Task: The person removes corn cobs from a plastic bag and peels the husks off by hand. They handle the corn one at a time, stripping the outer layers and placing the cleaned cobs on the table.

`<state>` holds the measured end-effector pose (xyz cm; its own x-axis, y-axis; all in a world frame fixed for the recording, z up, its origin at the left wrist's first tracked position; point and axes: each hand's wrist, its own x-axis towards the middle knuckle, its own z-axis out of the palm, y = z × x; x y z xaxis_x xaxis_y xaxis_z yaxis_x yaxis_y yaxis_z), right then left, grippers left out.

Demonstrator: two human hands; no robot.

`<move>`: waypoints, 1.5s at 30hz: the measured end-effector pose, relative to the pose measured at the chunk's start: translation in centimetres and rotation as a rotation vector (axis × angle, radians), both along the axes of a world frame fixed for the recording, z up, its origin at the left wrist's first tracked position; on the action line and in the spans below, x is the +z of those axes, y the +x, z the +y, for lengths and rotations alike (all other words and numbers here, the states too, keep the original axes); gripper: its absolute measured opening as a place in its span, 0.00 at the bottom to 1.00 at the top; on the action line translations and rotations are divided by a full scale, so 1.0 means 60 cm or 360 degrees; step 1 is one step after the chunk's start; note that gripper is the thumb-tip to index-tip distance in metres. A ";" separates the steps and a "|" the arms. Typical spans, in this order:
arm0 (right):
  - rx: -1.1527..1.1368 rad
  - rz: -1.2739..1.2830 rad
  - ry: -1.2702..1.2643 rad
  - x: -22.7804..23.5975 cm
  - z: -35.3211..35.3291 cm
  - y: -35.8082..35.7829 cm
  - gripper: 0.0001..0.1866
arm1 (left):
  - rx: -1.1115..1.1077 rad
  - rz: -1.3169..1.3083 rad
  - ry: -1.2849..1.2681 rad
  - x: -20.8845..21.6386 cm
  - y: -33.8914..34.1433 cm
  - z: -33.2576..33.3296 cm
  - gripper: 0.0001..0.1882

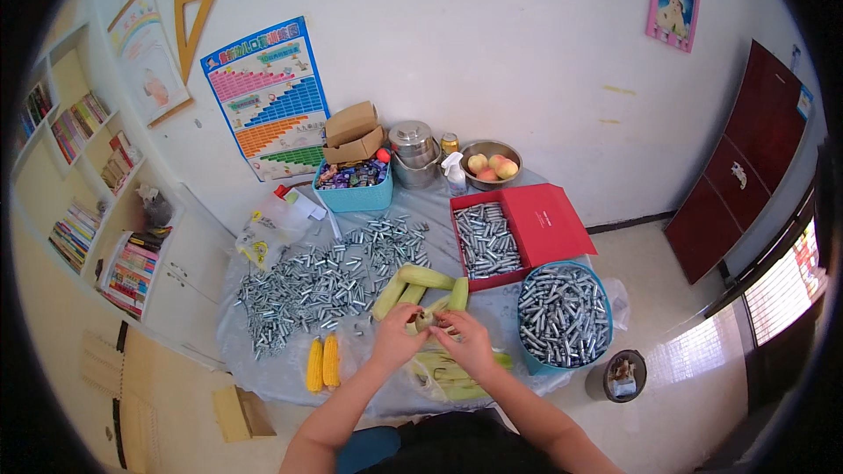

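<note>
Over the front middle of the table, my left hand (399, 338) and my right hand (467, 347) pinch the tip of a pale green ear of corn (425, 319) between them. Its far part lies close to other ears still in their husks (426, 277), so where it ends is hard to make out. Stripped green husks (457, 376) lie on a clear plastic bag beneath my right hand. Left of my left forearm, two bare yellow corn cobs (330, 360) rest side by side at the table's near edge.
Many small metal cylinders (299, 290) are spread over the table's left. A red box (470, 283) and a blue basket (606, 333) on the right hold more. Behind stand a blue basket (364, 199), a metal pot (414, 174), a spray bottle (455, 177) and a fruit bowl (512, 151).
</note>
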<state>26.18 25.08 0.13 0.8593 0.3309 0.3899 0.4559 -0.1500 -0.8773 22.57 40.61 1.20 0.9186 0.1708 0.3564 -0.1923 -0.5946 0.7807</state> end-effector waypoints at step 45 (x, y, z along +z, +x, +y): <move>-0.0261 0.1927 0.1331 -0.220 -0.130 0.016 0.07 | 0.0300 0.0080 -0.1795 -0.055 -0.066 0.058 0.12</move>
